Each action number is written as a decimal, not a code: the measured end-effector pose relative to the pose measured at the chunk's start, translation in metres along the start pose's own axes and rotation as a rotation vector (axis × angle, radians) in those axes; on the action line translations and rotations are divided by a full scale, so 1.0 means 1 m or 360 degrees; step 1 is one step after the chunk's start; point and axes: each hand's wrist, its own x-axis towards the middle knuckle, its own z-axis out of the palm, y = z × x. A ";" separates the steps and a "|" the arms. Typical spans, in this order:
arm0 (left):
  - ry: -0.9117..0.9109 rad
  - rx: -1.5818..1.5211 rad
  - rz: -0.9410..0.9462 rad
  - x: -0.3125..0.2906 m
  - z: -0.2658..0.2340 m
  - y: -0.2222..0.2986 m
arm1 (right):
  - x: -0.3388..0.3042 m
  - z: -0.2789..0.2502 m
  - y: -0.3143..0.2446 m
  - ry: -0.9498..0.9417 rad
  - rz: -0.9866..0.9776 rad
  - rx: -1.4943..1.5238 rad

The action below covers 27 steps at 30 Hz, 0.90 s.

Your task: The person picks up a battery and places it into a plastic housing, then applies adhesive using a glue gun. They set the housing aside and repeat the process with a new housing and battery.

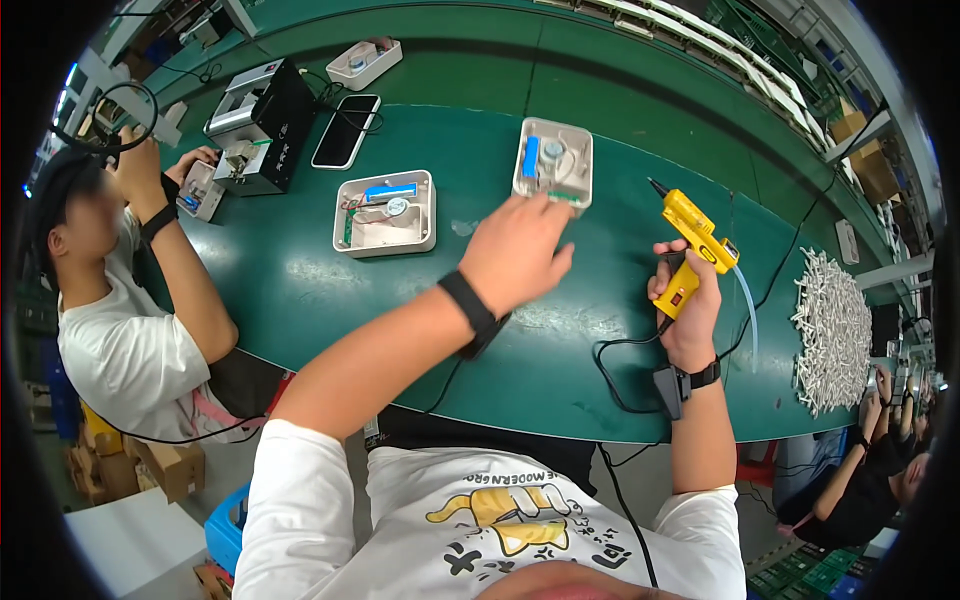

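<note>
My right hand (pixel 690 290) is wrapped round the handle of a yellow glue gun (pixel 690 222). Its dark nozzle points up and away to the left, and a pale glue stick (pixel 747 300) trails from its back. My left hand (pixel 515 250) reaches forward to the near edge of a white plastic case (pixel 584 165); its fingertips meet that edge and the thumb stands apart. Inside this case are a blue battery (pixel 531 157), a round part and wires. Left of my hand lies a similar open case (pixel 345 240) with a blue battery, a round white disc and wires.
A phone (pixel 346 132) lies beside a black machine (pixel 262 130) at the far left. Behind them sits another white case (pixel 364 64). A co-worker (pixel 130 300) handles a case at left. Many small white parts (pixel 832 330) are heaped at right. The gun's black cord (pixel 603 365) loops over the green table.
</note>
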 end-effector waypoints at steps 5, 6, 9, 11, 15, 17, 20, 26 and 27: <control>0.0012 0.0169 -0.0174 0.051 0.007 -0.037 | 0.002 0.005 0.003 -0.0045 0.0026 -0.0001; 0.0034 0.0181 -0.0190 0.057 0.004 -0.039 | 0.003 0.005 0.003 -0.0050 0.0018 -0.0005; 0.0094 0.0132 -0.0040 0.041 -0.018 -0.033 | 0.002 0.004 0.005 -0.0022 0.0064 0.0024; 0.0112 0.0113 0.0125 0.013 -0.055 -0.022 | 0.000 -0.002 0.001 0.0004 0.0046 0.0021; 0.0181 0.0551 -0.0191 -0.049 -0.123 -0.028 | 0.000 0.001 0.003 -0.0020 0.0053 0.0018; 0.0105 0.0570 -0.0335 -0.072 -0.138 -0.055 | 0.001 0.001 0.001 -0.0034 0.0017 -0.0007; -0.0019 0.0517 -0.0591 -0.095 -0.146 -0.071 | 0.002 -0.001 0.004 -0.0072 0.0069 0.0007; -0.0390 -0.0035 -0.0402 -0.119 -0.149 -0.003 | 0.003 -0.001 0.003 -0.0042 0.0050 0.0016; -0.0455 -0.0123 -0.0303 -0.122 -0.145 0.004 | 0.001 -0.003 0.003 -0.0035 0.0050 -0.0002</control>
